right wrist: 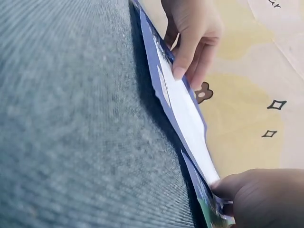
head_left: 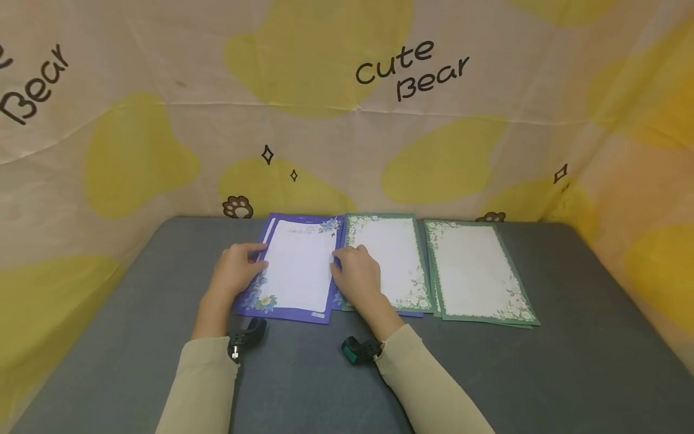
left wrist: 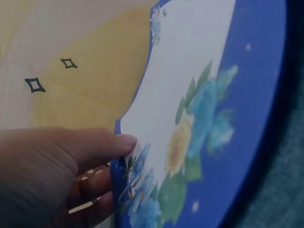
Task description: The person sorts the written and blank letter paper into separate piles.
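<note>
A sheet of paper with a blue-purple floral border [head_left: 300, 268] is held by both hands over the left part of the table. My left hand [head_left: 235, 269] pinches its left edge; in the left wrist view the thumb [left wrist: 126, 141] lies on the printed face and the other fingers are behind. At the opposite edge, my right hand [head_left: 358, 274] pinches the paper between thumb and fingers, as the right wrist view shows. That hand overlaps a green-bordered sheet [head_left: 387, 259] with white flowers, beneath which a strip of another blue-purple sheet [head_left: 410, 314] sticks out.
On the right lies a small stack of green-bordered sheets [head_left: 474, 271], slightly fanned out. All the papers are on a dark grey table [head_left: 303, 386]. A patterned cloth [head_left: 320, 138] with yellow patches hangs behind the table's far edge.
</note>
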`<state>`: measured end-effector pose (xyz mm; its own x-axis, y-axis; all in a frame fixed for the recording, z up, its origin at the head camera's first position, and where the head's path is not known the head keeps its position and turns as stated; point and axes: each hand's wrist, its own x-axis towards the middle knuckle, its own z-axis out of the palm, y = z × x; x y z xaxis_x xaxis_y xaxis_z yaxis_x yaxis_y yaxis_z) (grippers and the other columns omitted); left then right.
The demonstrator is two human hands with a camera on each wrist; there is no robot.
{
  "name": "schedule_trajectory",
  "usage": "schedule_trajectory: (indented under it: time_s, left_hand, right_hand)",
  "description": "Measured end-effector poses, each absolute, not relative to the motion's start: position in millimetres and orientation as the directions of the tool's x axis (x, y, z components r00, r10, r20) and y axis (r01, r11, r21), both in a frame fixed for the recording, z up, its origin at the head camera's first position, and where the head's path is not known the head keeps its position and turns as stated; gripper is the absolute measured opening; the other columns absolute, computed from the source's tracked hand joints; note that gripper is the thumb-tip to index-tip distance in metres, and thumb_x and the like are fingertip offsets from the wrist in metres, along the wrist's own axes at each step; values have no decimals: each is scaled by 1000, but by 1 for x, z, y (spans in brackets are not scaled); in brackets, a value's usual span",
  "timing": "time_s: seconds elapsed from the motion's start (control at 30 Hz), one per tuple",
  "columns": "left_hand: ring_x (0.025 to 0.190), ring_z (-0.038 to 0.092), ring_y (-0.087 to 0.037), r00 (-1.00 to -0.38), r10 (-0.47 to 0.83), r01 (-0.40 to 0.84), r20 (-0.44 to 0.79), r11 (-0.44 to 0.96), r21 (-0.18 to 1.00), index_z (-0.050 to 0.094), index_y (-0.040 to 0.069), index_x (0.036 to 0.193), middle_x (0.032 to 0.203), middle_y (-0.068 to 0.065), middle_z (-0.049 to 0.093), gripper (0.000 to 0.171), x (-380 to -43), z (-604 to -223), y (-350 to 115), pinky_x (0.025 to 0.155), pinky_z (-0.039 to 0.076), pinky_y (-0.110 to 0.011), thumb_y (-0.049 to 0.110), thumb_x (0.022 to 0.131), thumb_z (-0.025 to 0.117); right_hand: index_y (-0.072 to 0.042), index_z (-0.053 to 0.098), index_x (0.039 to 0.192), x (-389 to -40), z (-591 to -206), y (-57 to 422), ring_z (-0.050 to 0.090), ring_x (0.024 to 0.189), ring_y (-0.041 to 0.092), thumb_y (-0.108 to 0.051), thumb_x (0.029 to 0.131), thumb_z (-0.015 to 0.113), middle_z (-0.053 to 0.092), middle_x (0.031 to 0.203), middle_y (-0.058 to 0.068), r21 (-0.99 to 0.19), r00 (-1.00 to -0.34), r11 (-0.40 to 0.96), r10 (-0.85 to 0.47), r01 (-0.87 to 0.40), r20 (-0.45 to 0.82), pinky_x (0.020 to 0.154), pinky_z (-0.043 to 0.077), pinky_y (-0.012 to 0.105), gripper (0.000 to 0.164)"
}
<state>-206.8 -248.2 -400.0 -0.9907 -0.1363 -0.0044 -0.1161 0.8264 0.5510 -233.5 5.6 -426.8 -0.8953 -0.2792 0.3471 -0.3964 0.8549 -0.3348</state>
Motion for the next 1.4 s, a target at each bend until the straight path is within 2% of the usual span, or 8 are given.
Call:
schedule_trajectory:
  time_s: [0.13, 0.23, 0.4, 0.57, 0.8, 1.07, 1.23, 1.4]
  left_hand:
    - [113, 65, -42, -987, -162, -146, -18, 836, 529, 59, 5, 141, 132, -28, 64, 48, -206, -400, -246, 97, 51, -60, 19, 96, 68]
    - [116, 63, -43, -979, -201, -185, -25, 833, 521, 57, 4, 143, 132, -28, 64, 50, -205, -398, -245, 97, 50, -61, 21, 96, 67]
    - [125, 57, -46, -967, -251, -231, -38, 806, 545, 53, 3, 145, 137, -29, 60, 52, -205, -397, -242, 104, 45, -63, 27, 99, 60]
    - [125, 58, -44, -971, -238, -216, -41, 783, 583, 54, 2, 144, 137, -28, 61, 52, -206, -398, -242, 106, 45, -61, 27, 99, 59]
    - [121, 58, -43, -969, -238, -226, -61, 768, 599, 54, 2, 144, 134, -29, 61, 52, -207, -397, -240, 107, 45, -61, 27, 99, 61]
    - [136, 48, -48, -966, -241, -247, -93, 763, 598, 52, 3, 147, 147, -29, 51, 52, -208, -395, -236, 114, 38, -63, 27, 101, 58]
    - [141, 43, -49, -977, -214, -180, -11, 790, 586, 54, 3, 144, 149, -28, 50, 49, -208, -392, -228, 116, 35, -63, 27, 102, 56]
    - [140, 47, -45, -988, -141, -73, 70, 803, 591, 60, 5, 139, 146, -23, 56, 44, -213, -395, -205, 115, 37, -60, 26, 101, 59]
  right_hand:
    - [-18, 78, 113, -232, -428, 5, 66, 104, 26, -31, 91, 75, 78, 115, -1, -289, -879, 868, -279, -403, 388, 86, 50, 40, 26]
    - [-18, 79, 109, -229, -429, 4, 66, 107, 25, -32, 91, 75, 80, 107, -1, -287, -867, 873, -250, -395, 431, 90, 49, 42, 23]
    - [-16, 80, 107, -221, -433, -1, 68, 112, 25, -32, 93, 71, 80, 98, 1, -336, -859, 840, -260, -427, 442, 97, 50, 46, 23]
    - [-14, 78, 113, -218, -433, -4, 64, 123, 29, -34, 93, 71, 79, 109, 4, -411, -868, 791, -287, -453, 404, 106, 47, 48, 30]
    - [-10, 71, 125, -217, -431, -4, 49, 141, 34, -43, 94, 69, 66, 137, 12, -428, -886, 781, -350, -455, 305, 118, 36, 54, 45]
    - [-11, 68, 129, -219, -429, 2, 48, 143, 32, -54, 93, 66, 59, 146, 12, -355, -869, 798, -400, -487, 293, 117, 39, 53, 57]
    - [-9, 70, 126, -225, -424, 28, 58, 133, 31, -50, 93, 69, 65, 138, 12, -342, -820, 758, -432, -556, 374, 111, 47, 50, 53]
    - [-8, 70, 126, -235, -422, 77, 59, 130, 33, -46, 92, 71, 67, 135, 13, -407, -827, 726, -426, -555, 368, 111, 47, 51, 52]
